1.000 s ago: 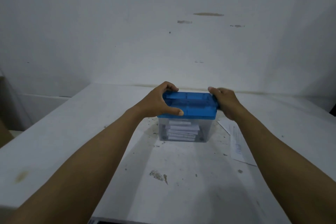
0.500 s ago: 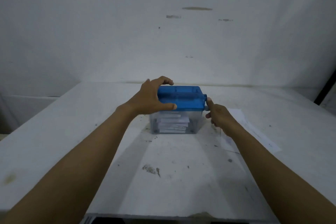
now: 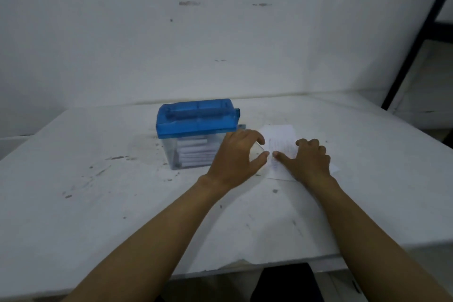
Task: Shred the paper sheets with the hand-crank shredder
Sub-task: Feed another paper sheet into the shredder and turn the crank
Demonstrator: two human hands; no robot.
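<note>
- Since the paper sheet (image 3: 282,137) lies flat on the white table (image 3: 98,203) just to the right of the hand-crank shredder (image 3: 196,117), both hands are gathered low at that side
- Right hand (image 3: 309,160) rests palm-down on the sheet's near half, fingers bent and thumb stretched leftward; it seems to press rather than pinch, so it holds nothing
- Left hand (image 3: 236,154) sits at the sheet's left edge, in front of the right corner of the shredder's clear bin (image 3: 172,154), fingers spread and loosely curved, wide and empty; whether its fingertips touch the paper I cannot tell
- Sheet's long axis runs away from the person, while the blue lid's long axis runs left to right, so by my reading the page must be raised and carried left, up onto the lid
- Right hand is nearer the sheet's middle and left hand nearer the shredder, which suggests the right lifts and the left steadies
- White paper pieces (image 3: 196,152) already lie inside the bin
</note>
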